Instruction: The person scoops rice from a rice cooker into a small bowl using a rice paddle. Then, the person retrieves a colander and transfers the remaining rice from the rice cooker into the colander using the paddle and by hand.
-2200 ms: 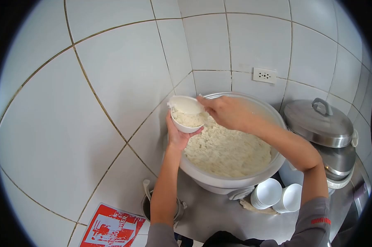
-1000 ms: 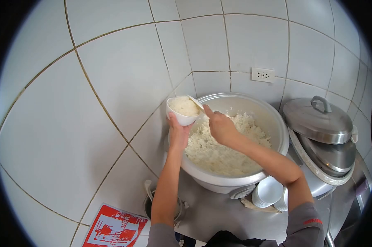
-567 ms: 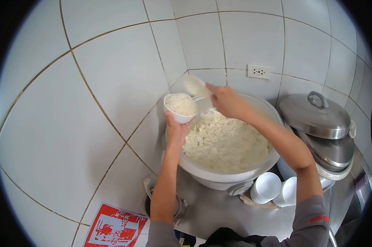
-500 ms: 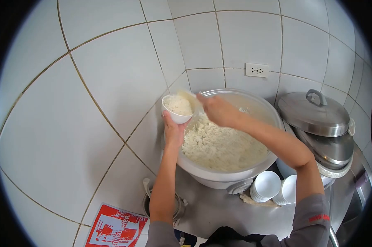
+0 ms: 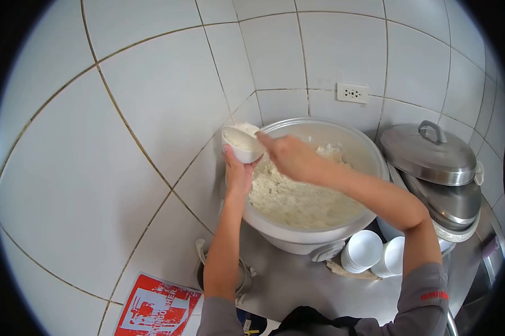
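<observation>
Although the torso and the dark round border cut it off, the steel desk [image 5: 297,291] carries a large pot [image 5: 319,238] of cooked rice [image 5: 303,199]; the right forearm masks part of the contents. To its right stands a lidded vessel [image 5: 431,157], its lower body partly hidden by the right arm. The metal container [image 5: 244,278] is largely covered by the left forearm. Two stacks of white bowls [image 5: 363,251] sit by the near right side of the pot.

The right hand [image 5: 290,158] is motion-blurred; its fingers are wrapped around the paddle handle, which they conceal. The left hand [image 5: 239,175] supports a white bowl [image 5: 244,157] at the pot's left edge, thumb on one side, fingers curled beneath and around the other.

The pale paddle [image 5: 238,138] lies across the bowl's mouth, blade pointing left, long axis roughly crosswise. Whether it touches the rim cannot be determined.
</observation>
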The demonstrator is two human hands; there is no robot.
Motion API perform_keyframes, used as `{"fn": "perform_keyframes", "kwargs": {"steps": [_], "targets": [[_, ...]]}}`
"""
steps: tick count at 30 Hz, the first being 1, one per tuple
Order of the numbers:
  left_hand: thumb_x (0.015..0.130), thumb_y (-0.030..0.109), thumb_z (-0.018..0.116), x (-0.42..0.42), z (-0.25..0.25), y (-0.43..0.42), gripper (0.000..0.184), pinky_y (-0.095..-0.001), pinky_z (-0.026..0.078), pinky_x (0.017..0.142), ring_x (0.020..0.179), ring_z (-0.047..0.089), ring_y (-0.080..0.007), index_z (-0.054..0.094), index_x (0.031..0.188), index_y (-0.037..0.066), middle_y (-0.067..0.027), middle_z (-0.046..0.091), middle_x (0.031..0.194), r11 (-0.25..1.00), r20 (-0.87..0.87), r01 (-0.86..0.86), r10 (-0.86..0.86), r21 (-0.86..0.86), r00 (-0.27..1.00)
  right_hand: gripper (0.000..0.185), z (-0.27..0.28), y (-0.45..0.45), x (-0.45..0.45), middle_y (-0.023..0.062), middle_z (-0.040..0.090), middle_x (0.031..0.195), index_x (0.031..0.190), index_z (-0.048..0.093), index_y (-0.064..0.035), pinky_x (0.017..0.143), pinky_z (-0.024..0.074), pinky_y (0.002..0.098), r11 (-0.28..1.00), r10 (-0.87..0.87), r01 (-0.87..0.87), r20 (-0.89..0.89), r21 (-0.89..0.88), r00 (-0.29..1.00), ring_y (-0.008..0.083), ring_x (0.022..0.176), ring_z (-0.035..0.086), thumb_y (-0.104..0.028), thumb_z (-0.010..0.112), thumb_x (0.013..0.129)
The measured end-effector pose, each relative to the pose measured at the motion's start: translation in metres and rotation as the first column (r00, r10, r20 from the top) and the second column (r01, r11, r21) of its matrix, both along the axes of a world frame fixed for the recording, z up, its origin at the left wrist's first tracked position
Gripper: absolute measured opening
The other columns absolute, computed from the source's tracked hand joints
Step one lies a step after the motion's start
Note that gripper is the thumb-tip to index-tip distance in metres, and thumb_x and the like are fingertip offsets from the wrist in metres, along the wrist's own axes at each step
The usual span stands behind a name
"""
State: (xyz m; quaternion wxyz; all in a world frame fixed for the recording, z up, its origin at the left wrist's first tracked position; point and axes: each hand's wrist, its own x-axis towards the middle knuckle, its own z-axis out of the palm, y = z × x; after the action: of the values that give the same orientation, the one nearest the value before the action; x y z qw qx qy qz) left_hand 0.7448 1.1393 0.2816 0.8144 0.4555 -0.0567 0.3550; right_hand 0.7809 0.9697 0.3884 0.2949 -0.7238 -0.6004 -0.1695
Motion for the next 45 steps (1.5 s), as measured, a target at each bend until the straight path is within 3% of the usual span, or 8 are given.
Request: {"fn": "perform_keyframes", "kwargs": {"steps": [10,13,17,24,29,32,39,45], "targets": [[0.08,0.068,0.02,-0.015,0.017,-0.014,0.075,-0.0411,0.044,0.086,0.11,0.047,-0.0277,0.03,0.13,0.012,-0.0097,0.042,0.125,0.978,-0.073,0.207,-0.206,0.012,0.976,0.044,0.016,0.001,0.029,0.0233,0.059,0.087,0.121,0.044,-0.0087,0.068,0.047,0.0429,0.945,-0.187,0.199,0.07,-0.26,0.98,0.0357,0.079,0.059,-0.004,0.044,0.077],[0.08,0.068,0.021,-0.016,0.018,-0.019,0.075,-0.0414,0.044,0.086,0.108,0.048,-0.0303,0.03,0.13,0.012,-0.0099,0.044,0.124,0.976,-0.105,0.217,-0.214,0.018,0.971,0.049,-0.007,0.001,0.021,0.0213,0.059,0.072,0.125,0.041,-0.0078,0.065,0.0463,0.0432,0.982,-0.156,0.18,0.298,-0.053,0.942,0.0306,0.072,0.06,-0.003,0.045,0.077],[0.081,0.066,0.023,-0.023,0.02,-0.025,0.073,-0.0415,0.043,0.089,0.111,0.045,-0.0315,0.029,0.131,0.013,-0.009,0.04,0.128,0.95,-0.05,0.311,-0.31,0.02,0.95,0.047,0.02,-0.036,0.032,0.0213,0.059,0.077,0.124,0.044,-0.0106,0.066,0.0459,0.0439,0.95,-0.311,0.311,-0.035,-0.014,0.95,0.0344,0.075,0.058,-0.003,0.045,0.078],[0.08,0.065,0.031,-0.051,0.046,-0.106,0.073,-0.0464,0.042,0.088,0.119,0.035,-0.0379,0.025,0.133,0.015,-0.0131,0.035,0.132,0.933,0.031,0.268,-0.269,-0.24,0.963,0.04,-0.003,-0.097,-0.012,0.021,0.057,0.069,0.118,0.047,-0.0054,0.059,0.0433,0.0431,0.963,-0.2,0.207,-0.059,0.17,0.978,0.0347,0.066,0.056,-0.004,0.048,0.078],[0.082,0.053,0.04,-0.086,0.018,-0.165,0.071,-0.0568,0.04,0.088,0.119,0.029,-0.0449,0.017,0.136,0.012,-0.0265,0.014,0.137,0.923,-0.171,0.319,-0.286,0.214,0.943,0.04,-0.018,-0.205,-0.04,0.0216,0.058,0.068,0.113,0.047,0.0013,0.061,0.0445,0.0435,0.923,-0.195,0.251,-0.208,0.291,0.959,0.0371,0.065,0.057,0.0,0.048,0.073],[0.077,0.056,0.046,-0.103,-0.014,-0.223,0.078,-0.0619,0.043,0.078,0.115,0.034,-0.0451,0.02,0.134,0.01,-0.0279,0.019,0.134,0.528,0.196,0.773,-0.766,-0.352,0.612,0.035,-0.028,-0.275,-0.051,0.0213,0.057,0.067,0.109,0.051,0.0035,0.061,0.0438,0.0419,0.893,-0.394,0.438,-0.288,0.105,0.873,0.0357,0.063,0.056,-0.001,0.049,0.074],[0.074,0.069,0.037,-0.125,-0.085,-0.339,0.082,-0.0526,0.032,0.095,0.121,0.033,-0.0347,0.026,0.133,0.014,-0.0125,0.029,0.135,0.659,-0.243,0.63,-0.745,-0.411,0.621,0.038,-0.091,-0.39,-0.123,0.0196,0.059,0.078,0.113,0.05,-0.0004,0.057,0.0447,0.0376,0.875,-0.414,0.485,-0.517,0.001,0.749,0.0336,0.065,0.057,0.0,0.051,0.075],[0.077,0.069,0.027,-0.117,-0.111,-0.416,0.076,-0.05,0.035,0.093,0.121,0.034,-0.0291,0.027,0.133,0.017,-0.0072,0.032,0.134,0.542,-0.336,0.644,-0.84,-0.539,0.426,0.054,-0.124,-0.43,-0.165,0.0095,0.058,0.092,0.121,0.045,-0.0076,0.057,0.0485,0.031,0.684,-0.713,0.695,0.0,-0.221,0.701,0.0225,0.075,0.059,-0.002,0.053,0.068]]}}
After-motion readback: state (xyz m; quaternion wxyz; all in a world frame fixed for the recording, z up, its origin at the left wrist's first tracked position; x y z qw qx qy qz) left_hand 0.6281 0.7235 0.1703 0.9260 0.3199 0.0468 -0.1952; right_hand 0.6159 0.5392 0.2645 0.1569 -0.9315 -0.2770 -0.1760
